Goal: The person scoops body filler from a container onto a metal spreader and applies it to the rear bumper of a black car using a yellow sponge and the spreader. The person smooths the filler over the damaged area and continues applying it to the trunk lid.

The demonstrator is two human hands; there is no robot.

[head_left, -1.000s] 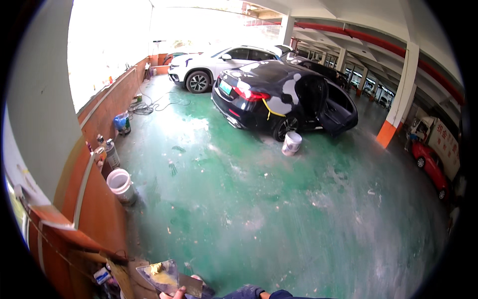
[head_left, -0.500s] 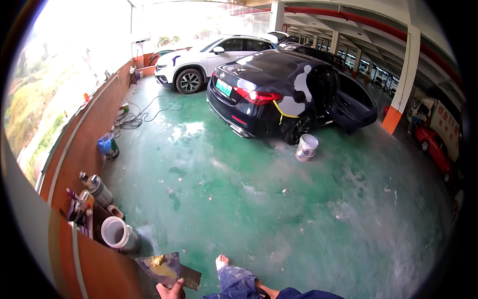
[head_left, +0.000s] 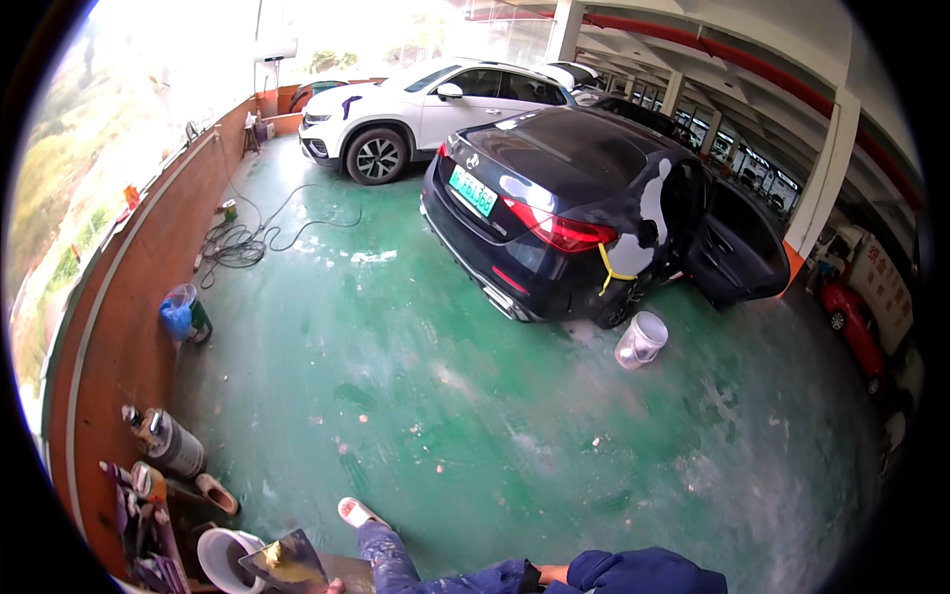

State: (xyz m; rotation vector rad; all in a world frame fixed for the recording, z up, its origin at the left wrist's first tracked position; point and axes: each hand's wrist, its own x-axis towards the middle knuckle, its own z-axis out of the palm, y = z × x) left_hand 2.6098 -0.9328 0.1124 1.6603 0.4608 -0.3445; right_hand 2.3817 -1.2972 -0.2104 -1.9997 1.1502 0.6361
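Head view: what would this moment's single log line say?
left hand: holding flat plate | yellow paste: on plate | white bucket: partly hidden behind plate | dark car: door open

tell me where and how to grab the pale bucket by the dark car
The pale bucket is probably best taken by its near rim, coming from above: it stands upright with its round mouth open, and the dark car is close on its far side.

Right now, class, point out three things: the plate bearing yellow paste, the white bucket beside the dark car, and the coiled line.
Plate [head_left: 303, 556], head view: its flat face.
White bucket [head_left: 638, 347], head view: its outer side.
Coiled line [head_left: 236, 247], head view: middle of its loops.
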